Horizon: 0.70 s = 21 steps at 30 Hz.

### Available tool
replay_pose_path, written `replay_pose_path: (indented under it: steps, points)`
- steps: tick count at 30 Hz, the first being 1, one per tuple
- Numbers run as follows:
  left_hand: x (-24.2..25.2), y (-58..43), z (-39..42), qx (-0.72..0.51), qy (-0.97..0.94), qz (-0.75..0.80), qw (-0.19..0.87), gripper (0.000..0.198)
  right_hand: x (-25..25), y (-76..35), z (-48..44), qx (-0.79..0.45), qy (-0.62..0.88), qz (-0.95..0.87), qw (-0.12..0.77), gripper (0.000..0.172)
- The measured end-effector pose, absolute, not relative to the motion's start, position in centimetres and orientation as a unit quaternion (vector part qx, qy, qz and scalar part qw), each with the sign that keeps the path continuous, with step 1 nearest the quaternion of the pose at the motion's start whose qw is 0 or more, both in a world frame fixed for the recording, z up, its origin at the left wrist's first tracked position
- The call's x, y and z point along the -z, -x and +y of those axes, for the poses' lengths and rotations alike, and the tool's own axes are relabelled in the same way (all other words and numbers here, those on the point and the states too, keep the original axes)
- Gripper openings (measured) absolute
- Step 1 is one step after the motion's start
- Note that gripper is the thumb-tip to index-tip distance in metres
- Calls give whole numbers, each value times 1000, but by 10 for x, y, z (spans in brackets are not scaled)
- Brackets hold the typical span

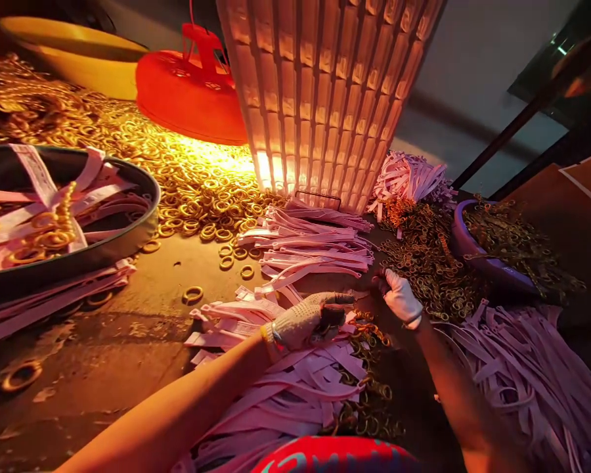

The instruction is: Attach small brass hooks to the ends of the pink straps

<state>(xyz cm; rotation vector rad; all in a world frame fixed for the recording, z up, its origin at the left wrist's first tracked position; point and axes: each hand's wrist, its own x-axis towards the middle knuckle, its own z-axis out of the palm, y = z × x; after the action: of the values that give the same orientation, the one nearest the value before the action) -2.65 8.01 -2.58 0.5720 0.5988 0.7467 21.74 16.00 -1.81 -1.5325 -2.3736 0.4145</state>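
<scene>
My left hand, in a pale dotted glove, reaches in above a heap of pink strips, its fingers bent and pointing right. A thin thing seems to be at its fingertips, too small to name. Close by on the right, my right hand, in a white glove with dark fingertips, is closed in a pinch; what it grips is hidden. Below the hands, small gold rings and chain pieces lie beside the strips. A neat row of pink strips sits just beyond my left hand.
A red heat lamp hangs over a large pile of gold rings. At left stands a round dark tub of strips and rings. A ribbed panel rises behind. To the right are a purple basin of chains and more strips.
</scene>
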Motion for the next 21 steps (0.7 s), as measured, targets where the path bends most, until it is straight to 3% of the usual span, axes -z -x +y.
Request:
replay_pose_path:
  steps: [3, 5, 8, 14, 21]
  points:
    - [15, 21, 75, -350, -327, 296, 826, 50, 14, -183, 124, -374, 452, -767, 260, 17]
    - [12, 19, 72, -369, -356, 269, 815, 46, 8, -161, 106, -510, 397, -710, 280, 24]
    - [14, 15, 70, -405, -373, 216, 806, 47, 2, -142, 94, -617, 371, -643, 260, 36]
    - [19, 11, 69, -419, -396, 210, 790, 45, 4, -142, 92, -643, 397, -606, 248, 48]
    - [27, 20, 76, -395, -401, 390, 729, 36, 31, -158, 90, -573, 442, -566, 394, 41]
